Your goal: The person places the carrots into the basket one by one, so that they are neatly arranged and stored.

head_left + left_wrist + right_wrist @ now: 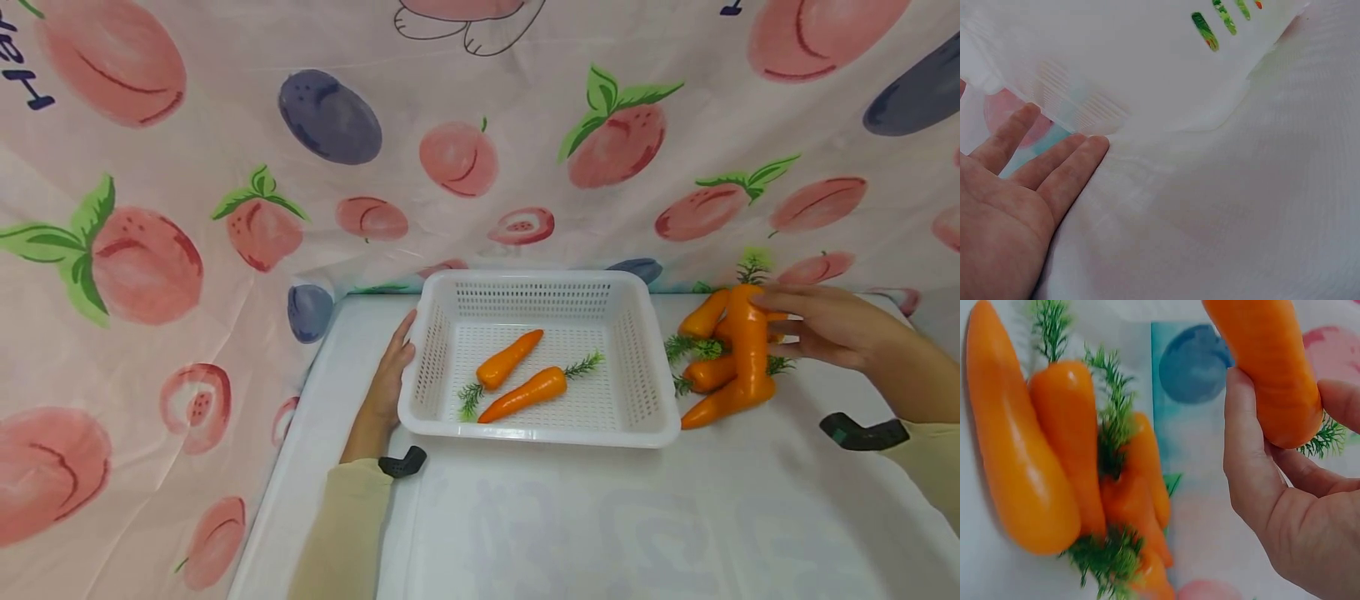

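In the head view my right hand (832, 321) grips an orange carrot (747, 329) with a green leafy top, held above a pile of carrots. The right wrist view shows the thumb and fingers around the thick end of this carrot (1272, 375). Below lie several more carrots (1025, 456) with leafy tops, partly covering each other. My left hand (388, 379) touches the left side of a white plastic basket (536, 436), its fingers nearly straight in the left wrist view. Two carrots, one upper (510, 358) and one lower (525, 395), lie inside the basket.
A white cloth-covered table (540, 525) carries the basket and the pile, which lies just right of the basket. Behind it hangs a pink curtain (480, 92) printed with fruit. Black wrist mounts (862, 433) sit on both sleeves.
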`<action>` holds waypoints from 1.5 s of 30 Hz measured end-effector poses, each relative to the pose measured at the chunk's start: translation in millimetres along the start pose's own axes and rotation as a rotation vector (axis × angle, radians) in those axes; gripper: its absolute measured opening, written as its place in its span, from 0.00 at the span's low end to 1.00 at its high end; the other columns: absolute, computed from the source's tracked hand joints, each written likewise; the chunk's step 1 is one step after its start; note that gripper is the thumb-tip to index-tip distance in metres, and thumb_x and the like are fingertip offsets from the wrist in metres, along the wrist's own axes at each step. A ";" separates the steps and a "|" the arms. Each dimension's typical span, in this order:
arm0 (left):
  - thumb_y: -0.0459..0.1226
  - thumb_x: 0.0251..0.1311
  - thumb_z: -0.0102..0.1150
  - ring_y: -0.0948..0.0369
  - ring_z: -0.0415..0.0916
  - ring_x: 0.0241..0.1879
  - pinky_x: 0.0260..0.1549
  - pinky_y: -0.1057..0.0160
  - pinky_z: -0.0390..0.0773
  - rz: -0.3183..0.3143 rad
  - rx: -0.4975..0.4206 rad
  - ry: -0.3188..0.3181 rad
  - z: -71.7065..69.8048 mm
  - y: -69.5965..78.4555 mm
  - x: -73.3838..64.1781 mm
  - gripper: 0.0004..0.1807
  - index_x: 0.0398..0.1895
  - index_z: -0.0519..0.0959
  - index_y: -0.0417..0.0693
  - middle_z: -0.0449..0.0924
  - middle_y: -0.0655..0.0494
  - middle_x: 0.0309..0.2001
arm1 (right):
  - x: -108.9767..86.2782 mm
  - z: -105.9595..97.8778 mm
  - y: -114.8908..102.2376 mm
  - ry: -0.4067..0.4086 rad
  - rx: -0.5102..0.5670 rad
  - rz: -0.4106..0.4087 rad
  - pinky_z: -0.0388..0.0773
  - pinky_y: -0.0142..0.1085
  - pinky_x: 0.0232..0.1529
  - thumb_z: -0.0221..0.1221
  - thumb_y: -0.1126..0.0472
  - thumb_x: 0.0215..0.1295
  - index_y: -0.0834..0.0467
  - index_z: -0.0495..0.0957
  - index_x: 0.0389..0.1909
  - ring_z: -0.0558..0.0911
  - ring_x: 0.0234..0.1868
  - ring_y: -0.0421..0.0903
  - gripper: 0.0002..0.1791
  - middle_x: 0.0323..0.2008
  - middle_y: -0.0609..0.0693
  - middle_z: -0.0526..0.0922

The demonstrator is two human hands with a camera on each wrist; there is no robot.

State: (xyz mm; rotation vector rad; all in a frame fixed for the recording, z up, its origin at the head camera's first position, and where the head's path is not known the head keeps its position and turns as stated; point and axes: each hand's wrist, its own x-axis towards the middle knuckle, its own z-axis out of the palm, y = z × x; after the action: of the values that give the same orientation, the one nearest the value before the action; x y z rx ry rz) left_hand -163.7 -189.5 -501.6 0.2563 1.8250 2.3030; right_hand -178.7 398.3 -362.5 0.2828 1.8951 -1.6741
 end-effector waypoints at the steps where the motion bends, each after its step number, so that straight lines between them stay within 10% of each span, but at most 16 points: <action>1: 0.46 0.77 0.38 0.53 0.61 0.71 0.59 0.60 0.73 0.001 -0.001 0.000 0.2 -0.1 0.1 0.31 0.81 0.52 0.73 0.53 0.60 0.81 | 0.2 3.6 -2.3 -0.004 -0.016 -0.003 0.85 0.41 0.50 0.49 0.51 0.80 0.43 0.63 0.63 0.81 0.49 0.37 0.16 0.49 0.32 0.78; 9: 0.47 0.77 0.39 0.54 0.61 0.71 0.60 0.61 0.73 0.007 -0.009 -0.005 0.3 0.2 0.4 0.31 0.81 0.51 0.73 0.53 0.60 0.81 | 1.6 30.0 -19.9 -0.023 -0.159 -0.020 0.83 0.44 0.54 0.47 0.46 0.80 0.62 0.28 0.81 0.81 0.50 0.34 0.47 0.50 0.31 0.74; 45: 0.45 0.77 0.40 0.53 0.60 0.72 0.59 0.62 0.73 0.002 -0.019 0.003 0.7 0.4 0.4 0.32 0.82 0.51 0.71 0.53 0.59 0.81 | 8.8 109.9 -66.0 -0.075 -0.196 -0.080 0.82 0.47 0.55 0.55 0.46 0.76 0.58 0.38 0.82 0.82 0.54 0.43 0.47 0.69 0.55 0.62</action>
State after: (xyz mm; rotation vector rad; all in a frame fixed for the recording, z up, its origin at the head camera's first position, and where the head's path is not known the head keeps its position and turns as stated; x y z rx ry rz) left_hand -163.9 -188.8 -501.0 0.2525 1.8038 2.3223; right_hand -188.8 278.8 -316.4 0.0660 2.0190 -1.5122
